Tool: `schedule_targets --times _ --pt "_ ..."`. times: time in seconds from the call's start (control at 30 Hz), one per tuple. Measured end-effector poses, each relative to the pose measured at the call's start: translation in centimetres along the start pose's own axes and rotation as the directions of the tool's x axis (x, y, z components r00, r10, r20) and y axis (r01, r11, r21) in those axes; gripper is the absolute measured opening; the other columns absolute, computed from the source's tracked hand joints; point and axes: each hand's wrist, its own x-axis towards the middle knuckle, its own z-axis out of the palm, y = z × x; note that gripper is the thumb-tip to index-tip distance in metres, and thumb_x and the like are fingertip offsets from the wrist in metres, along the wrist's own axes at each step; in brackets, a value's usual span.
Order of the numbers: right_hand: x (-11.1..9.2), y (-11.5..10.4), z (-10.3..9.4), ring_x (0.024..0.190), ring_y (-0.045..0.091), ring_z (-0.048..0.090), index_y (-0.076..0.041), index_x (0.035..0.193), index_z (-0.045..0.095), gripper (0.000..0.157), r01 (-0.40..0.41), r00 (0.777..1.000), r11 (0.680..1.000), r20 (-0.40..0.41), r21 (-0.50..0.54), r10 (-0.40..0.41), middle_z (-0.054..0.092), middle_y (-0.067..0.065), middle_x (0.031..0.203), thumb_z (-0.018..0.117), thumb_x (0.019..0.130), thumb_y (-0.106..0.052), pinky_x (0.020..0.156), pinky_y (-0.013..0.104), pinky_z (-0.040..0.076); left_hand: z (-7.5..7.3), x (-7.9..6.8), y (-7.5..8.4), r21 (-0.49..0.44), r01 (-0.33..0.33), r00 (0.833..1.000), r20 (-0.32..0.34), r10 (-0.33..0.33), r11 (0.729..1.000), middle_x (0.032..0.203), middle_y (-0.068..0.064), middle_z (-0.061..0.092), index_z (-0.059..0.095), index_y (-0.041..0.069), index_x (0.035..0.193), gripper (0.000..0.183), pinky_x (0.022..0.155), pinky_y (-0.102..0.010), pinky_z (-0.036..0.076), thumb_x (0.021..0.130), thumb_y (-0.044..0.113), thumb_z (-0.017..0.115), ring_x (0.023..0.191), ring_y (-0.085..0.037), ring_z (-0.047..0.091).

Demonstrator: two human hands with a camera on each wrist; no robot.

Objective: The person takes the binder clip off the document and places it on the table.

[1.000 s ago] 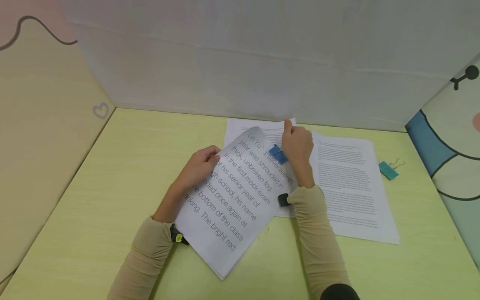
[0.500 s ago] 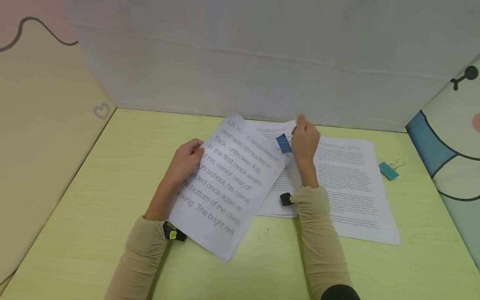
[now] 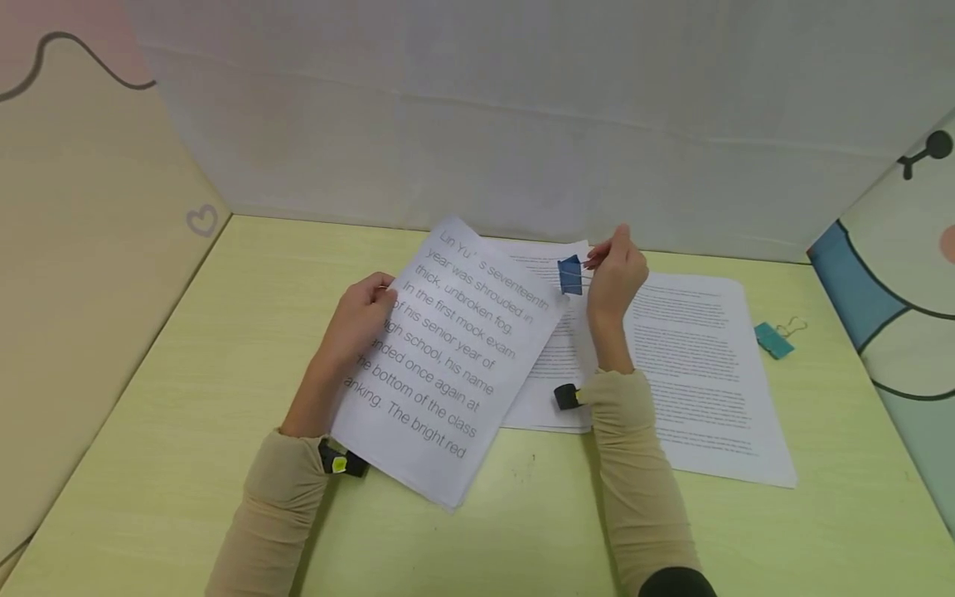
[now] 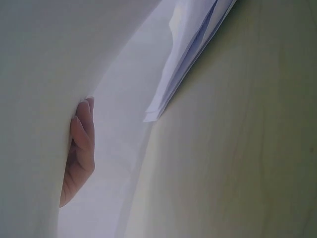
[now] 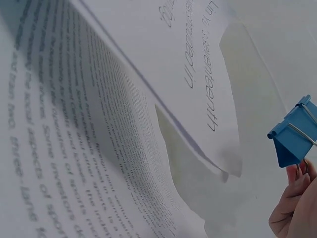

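Note:
My left hand [image 3: 363, 315] grips the left edge of a large-print sheaf of paper [image 3: 440, 365], held tilted above the table. In the left wrist view its fingers [image 4: 83, 144] curl behind the sheet. To the right of the sheaf's upper right corner, my right hand [image 3: 618, 278] pinches a blue binder clip [image 3: 570, 275] by its wire handles. The right wrist view shows the clip [image 5: 292, 134] apart from the paper, with nothing between its lips.
Small-print sheets [image 3: 548, 398] lie beneath the sheaf, partly covered. Another small-print stack [image 3: 701, 373] is to the right, with a teal binder clip [image 3: 773, 340] beside it. A white backdrop [image 3: 485, 124] rises behind the yellow table [image 3: 224, 373].
The blue binder clip has come off the large-print sheaf and moved right with my right hand. My left hand has shifted the sheaf left and away from me.

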Motion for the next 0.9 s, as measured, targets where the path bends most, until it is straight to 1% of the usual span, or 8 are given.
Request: schedule_targets --times 0.07,0.17,0.27,0.37,0.53,0.67,0.9 --pt "-0.1 0.0 0.1 0.051 0.004 0.05 -0.018 0.06 0.055 0.053 -0.018 0.999 1.0 0.026 -0.019 0.018 0.056 -0.006 0.06 0.044 0.111 -0.025 0.058 0.021 0.042 -0.2 0.1 0.0 -0.003 0.013 1.0 -0.014 -0.013 1.0 0.1 -0.014 0.062 0.061 0.006 0.13 0.03 0.059 -0.028 0.053 0.111 0.022 0.043 0.076 -0.027 0.063" --pt "-0.3 0.1 0.4 0.05 0.005 0.05 -0.015 0.061 0.057 0.054 -0.043 0.995 0.997 0.092 -0.066 0.049 0.055 -0.005 0.059 0.043 0.112 -0.027 0.055 0.021 0.04 -0.4 0.1 -0.1 -0.014 0.029 0.999 -0.038 -0.03 0.999 0.101 -0.014 0.062 0.06 0.006 0.133 0.033 0.06 -0.028 0.053 0.111 0.023 0.043 0.078 -0.026 0.063" --pt "-0.6 0.0 0.7 0.049 0.005 0.05 -0.011 0.062 0.058 0.056 -0.074 0.982 0.991 0.164 -0.114 0.092 0.055 -0.006 0.057 0.042 0.112 -0.031 0.052 0.021 0.038 -0.7 0.0 0.0 -0.029 0.039 0.997 -0.062 -0.041 0.999 0.102 -0.014 0.062 0.059 0.007 0.134 0.034 0.059 -0.027 0.053 0.111 0.024 0.042 0.078 -0.026 0.063" --pt "-0.9 0.0 1.0 0.049 0.006 0.051 -0.009 0.063 0.06 0.059 -0.094 0.968 0.984 0.215 -0.153 0.126 0.055 -0.008 0.056 0.041 0.112 -0.036 0.05 0.021 0.037 -0.8 -0.1 0.2 -0.04 0.045 0.996 -0.078 -0.048 0.998 0.103 -0.014 0.063 0.059 0.006 0.134 0.034 0.059 -0.026 0.053 0.112 0.024 0.041 0.078 -0.025 0.063" --pt "-1.4 -0.1 1.2 0.047 0.006 0.048 -0.006 0.065 0.062 0.061 -0.078 0.96 0.974 0.249 -0.21 0.131 0.056 -0.007 0.056 0.039 0.112 -0.037 0.048 0.02 0.038 -0.9 -0.1 0.3 -0.05 0.05 0.995 -0.08 -0.054 0.997 0.103 -0.014 0.063 0.059 0.007 0.135 0.035 0.059 -0.026 0.054 0.112 0.025 0.041 0.078 -0.024 0.064" --pt "-1.5 -0.1 1.4 0.046 0.005 0.046 -0.003 0.066 0.063 0.062 -0.064 0.954 0.971 0.271 -0.232 0.127 0.055 -0.006 0.056 0.038 0.113 -0.036 0.047 0.019 0.039 -1.0 -0.1 0.1 -0.047 0.068 0.995 -0.074 -0.072 0.997 0.105 -0.014 0.062 0.058 0.007 0.135 0.034 0.059 -0.026 0.054 0.112 0.025 0.041 0.079 -0.025 0.064" --pt "-2.1 0.0 2.1 0.045 0.007 0.045 -0.004 0.066 0.063 0.063 -0.047 0.935 0.958 0.326 -0.282 0.142 0.057 -0.003 0.057 0.036 0.113 -0.036 0.048 0.021 0.039 -1.6 0.2 -0.3 -0.033 0.083 0.994 -0.075 -0.086 0.996 0.108 -0.014 0.063 0.058 0.007 0.136 0.035 0.061 -0.027 0.054 0.112 0.026 0.041 0.081 -0.026 0.064"
